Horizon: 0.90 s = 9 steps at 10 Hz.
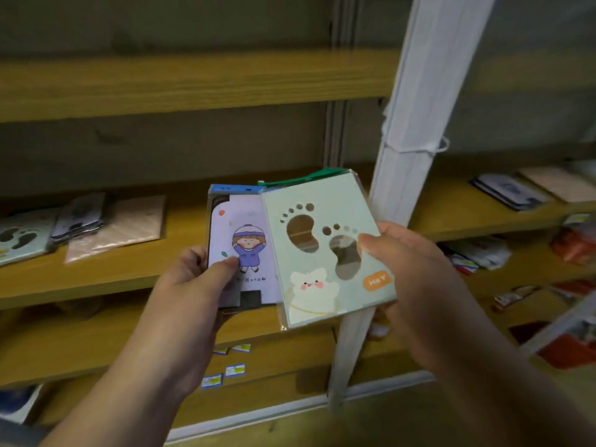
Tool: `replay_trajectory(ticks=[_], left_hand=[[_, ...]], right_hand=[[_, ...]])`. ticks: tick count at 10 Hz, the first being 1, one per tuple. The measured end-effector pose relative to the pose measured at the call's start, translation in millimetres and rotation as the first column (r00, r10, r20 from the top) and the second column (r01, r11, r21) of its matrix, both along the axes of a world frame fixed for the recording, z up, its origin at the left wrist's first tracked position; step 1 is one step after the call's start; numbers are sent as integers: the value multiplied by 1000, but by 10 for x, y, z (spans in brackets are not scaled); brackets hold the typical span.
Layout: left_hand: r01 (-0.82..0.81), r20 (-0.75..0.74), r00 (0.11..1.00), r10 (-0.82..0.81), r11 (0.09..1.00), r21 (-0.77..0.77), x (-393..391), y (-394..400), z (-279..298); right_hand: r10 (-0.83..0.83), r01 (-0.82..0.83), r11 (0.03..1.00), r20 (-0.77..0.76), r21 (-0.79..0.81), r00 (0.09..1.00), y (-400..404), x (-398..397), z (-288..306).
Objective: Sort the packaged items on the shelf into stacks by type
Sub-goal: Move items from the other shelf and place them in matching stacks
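My left hand (pixel 196 279) grips a small pile of packaged items whose top one is a lilac card with a cartoon child (pixel 242 250), thumb pressed on its face. My right hand (pixel 406 262) pinches a pale green package with footprint cut-outs and a white bear (pixel 325 253), which overlaps the lilac card's right side. A green-edged package (pixel 309 178) peeks out behind it. On the shelf (pixel 180 233) at the left lie a footprint package (pixel 22 240), a lilac stack (pixel 80 217) and a pink package (pixel 122 227).
A white upright post (pixel 409 137) divides the shelving. To its right, more flat packages (pixel 512 190) lie on the same level, and red and mixed packets (pixel 574 243) on lower boards. Small blue price labels (pixel 225 371) sit on a lower shelf.
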<state>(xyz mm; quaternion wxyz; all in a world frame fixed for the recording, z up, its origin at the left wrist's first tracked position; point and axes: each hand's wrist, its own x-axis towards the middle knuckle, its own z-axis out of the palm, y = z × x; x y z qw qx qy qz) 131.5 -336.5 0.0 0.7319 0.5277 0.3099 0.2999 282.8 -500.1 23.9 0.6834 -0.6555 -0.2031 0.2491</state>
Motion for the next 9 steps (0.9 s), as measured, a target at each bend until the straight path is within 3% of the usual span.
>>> replay_trajectory(ticks=[1,3,4,6,7,9], left_hand=[[40,12,999,-40,999,13,202,-415,33],[215,27,976,-215,976,-19,710,-1190,117],[280,-3,960,-281,958,-67,993,-1462,124],[359,-27,931,-365,925,-126,1644,-1780,31],[382,-38,919,-391,913,-144,1993,-1874,-58],[348,-47,933,-356,929,-127,2843,-2001,-203]], right_hand=[[14,-19,993,47,120,999,-502,140,37],[-79,70,979,38,192,996,-1393,471,73],[-180,196,953,-90,231,980,-1715,721,-54],[-298,350,924,-280,157,913,-2096,1198,-289],[-338,390,907,-282,157,898,-2228,1440,-370],[-474,501,865,-310,8,824,-2432,2259,-434]])
